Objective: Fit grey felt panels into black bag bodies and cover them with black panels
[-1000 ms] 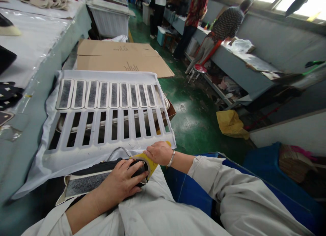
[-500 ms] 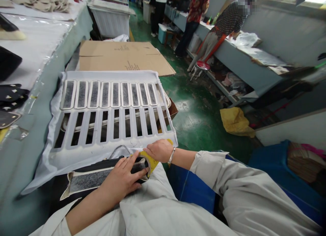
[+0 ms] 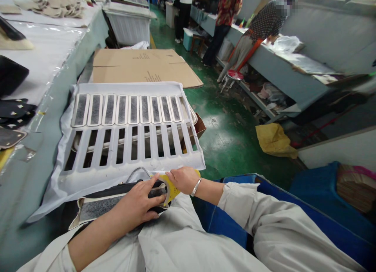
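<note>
My left hand [image 3: 141,201] lies with fingers spread over a long dark piece [image 3: 110,191], which rests at my lap. On top of that piece runs a grey, felt-like panel [image 3: 98,208] with a pale edge; my left hand and forearm cover part of it. My right hand [image 3: 184,180], a bracelet at its wrist, is closed on a flat yellow scraper [image 3: 174,190]. The scraper's curved edge is at the right end of the dark piece, close to my left fingertips; whether it touches the panel I cannot tell.
Ahead, a white cloth-covered frame [image 3: 102,177] carries a row of several grey panels [image 3: 134,109] above slots. Cardboard [image 3: 123,68] lies beyond it. A workbench [image 3: 53,53] stands left, a blue bin [image 3: 219,221] right. Other people [image 3: 255,33] are at the far benches.
The scraper and my right hand have shifted slightly down and left. My left hand has moved a little to the left, still spread on the dark piece. The view has turned slightly.
</note>
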A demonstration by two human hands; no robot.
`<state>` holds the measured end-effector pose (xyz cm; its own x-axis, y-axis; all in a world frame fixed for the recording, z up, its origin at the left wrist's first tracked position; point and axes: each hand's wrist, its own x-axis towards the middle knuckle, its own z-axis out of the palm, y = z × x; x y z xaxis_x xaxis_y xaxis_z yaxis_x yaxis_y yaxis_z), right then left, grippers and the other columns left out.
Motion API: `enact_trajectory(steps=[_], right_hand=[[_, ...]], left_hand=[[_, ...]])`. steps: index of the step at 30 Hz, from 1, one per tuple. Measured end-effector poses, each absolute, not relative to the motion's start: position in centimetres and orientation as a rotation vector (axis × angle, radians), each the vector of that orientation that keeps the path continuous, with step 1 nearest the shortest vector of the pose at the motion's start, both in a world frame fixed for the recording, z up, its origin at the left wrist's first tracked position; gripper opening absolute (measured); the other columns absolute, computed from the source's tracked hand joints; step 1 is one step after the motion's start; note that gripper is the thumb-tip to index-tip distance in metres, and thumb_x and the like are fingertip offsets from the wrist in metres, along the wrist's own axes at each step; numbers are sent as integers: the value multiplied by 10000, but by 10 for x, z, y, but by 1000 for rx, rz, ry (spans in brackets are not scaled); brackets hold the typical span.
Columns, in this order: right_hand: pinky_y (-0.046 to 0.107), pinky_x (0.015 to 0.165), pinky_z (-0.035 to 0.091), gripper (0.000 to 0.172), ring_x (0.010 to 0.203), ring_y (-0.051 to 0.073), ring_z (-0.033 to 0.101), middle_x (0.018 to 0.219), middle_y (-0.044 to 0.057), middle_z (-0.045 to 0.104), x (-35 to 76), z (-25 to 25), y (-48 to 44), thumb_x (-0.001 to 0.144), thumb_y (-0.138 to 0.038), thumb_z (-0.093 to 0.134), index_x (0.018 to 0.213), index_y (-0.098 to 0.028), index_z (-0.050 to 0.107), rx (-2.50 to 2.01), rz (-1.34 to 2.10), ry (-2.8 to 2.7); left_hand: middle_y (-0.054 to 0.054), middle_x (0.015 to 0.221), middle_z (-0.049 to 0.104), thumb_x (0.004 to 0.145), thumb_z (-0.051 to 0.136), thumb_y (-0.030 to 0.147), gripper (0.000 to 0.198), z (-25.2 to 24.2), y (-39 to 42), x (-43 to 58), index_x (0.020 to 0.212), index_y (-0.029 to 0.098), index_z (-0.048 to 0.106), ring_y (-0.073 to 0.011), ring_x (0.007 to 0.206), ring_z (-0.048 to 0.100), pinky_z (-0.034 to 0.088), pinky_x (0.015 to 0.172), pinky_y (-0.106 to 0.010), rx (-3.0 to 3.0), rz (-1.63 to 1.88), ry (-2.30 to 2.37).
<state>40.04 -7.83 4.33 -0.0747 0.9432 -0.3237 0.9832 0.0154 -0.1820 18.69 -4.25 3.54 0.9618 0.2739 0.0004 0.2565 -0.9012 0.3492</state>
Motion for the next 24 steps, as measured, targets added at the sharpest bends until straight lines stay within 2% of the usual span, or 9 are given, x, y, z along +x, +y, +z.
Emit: enact_trajectory(steps=[10,13,15,17,21,24], right_hand=[[328,677,492,575,759,234,683,801,104,715,389,47,-88,975,-435,142,892,-189,655,2171,-560,2085],[328,685,490,560,760,231,684,802,105,714,389,48,-87,976,-430,159,887,-182,653,2153,-536,2097],[320,682,485,548,758,228,684,806,106,714,389,50,-86,978,-425,172,886,-175,651,2140,-525,2104],[313,675,481,538,753,225,685,809,107,714,388,52,-87,979,-420,180,891,-171,649,2136,-518,2102],[308,673,480,530,751,224,687,792,100,714,388,52,-88,982,-414,189,877,-173,650,2135,-492,2109],[304,680,480,536,752,221,687,792,105,713,387,50,-89,983,-420,186,874,-172,649,2137,-487,2093]], left_hand=[[-109,1532,213,634,772,223,634,37,-34,185,1230,305,570,-410,1265,392,383,1002,-547,2638,-72,373],[-108,1533,215,682,727,227,579,42,-28,179,1234,287,561,-395,1308,350,356,1036,-526,2581,-64,333],[-109,1534,213,741,665,233,508,47,-24,176,1233,270,541,-349,1319,358,364,1043,-482,2488,-61,356],[-120,1535,207,765,631,236,541,51,-20,176,1278,250,463,-295,1307,392,381,1039,-429,2367,-28,444],[-108,1472,357,674,692,226,924,52,-18,186,1437,255,172,-249,1239,466,353,1057,-393,2176,1,593],[-82,1464,381,665,677,215,1049,50,-10,193,1473,298,15,-225,1135,540,363,1039,-373,2047,-21,664]])
